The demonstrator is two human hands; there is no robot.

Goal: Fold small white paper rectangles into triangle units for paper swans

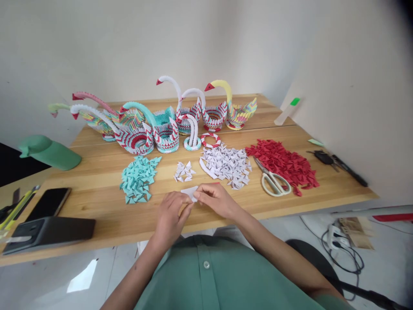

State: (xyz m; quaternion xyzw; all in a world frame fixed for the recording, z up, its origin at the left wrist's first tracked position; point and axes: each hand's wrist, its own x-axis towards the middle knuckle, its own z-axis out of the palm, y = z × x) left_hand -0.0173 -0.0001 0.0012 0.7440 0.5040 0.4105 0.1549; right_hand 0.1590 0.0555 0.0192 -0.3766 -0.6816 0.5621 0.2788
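A small white piece of paper (189, 192) is held between my two hands near the table's front edge. My left hand (172, 212) is closed, pinching the paper's left side with thumb and finger. On the other side my right hand (217, 199) pinches its right end, fingers bent together. A bit of red paper (214, 184) shows just behind my right hand. Beyond the hands lie a few folded white paper pieces (184, 171), and to their right a larger white pile (229, 165) with a curved white strip of joined pieces (207, 168) at its left edge.
Turquoise pieces (138, 178) lie left, red pieces (284, 163) right, with scissors (274, 181) beside them. Several paper swans (135, 140) and a red-white ring (211, 140) stand behind. A phone (48, 203), tape dispenser (53, 232), green bottle (51, 153) and keys (323, 158) are at the sides.
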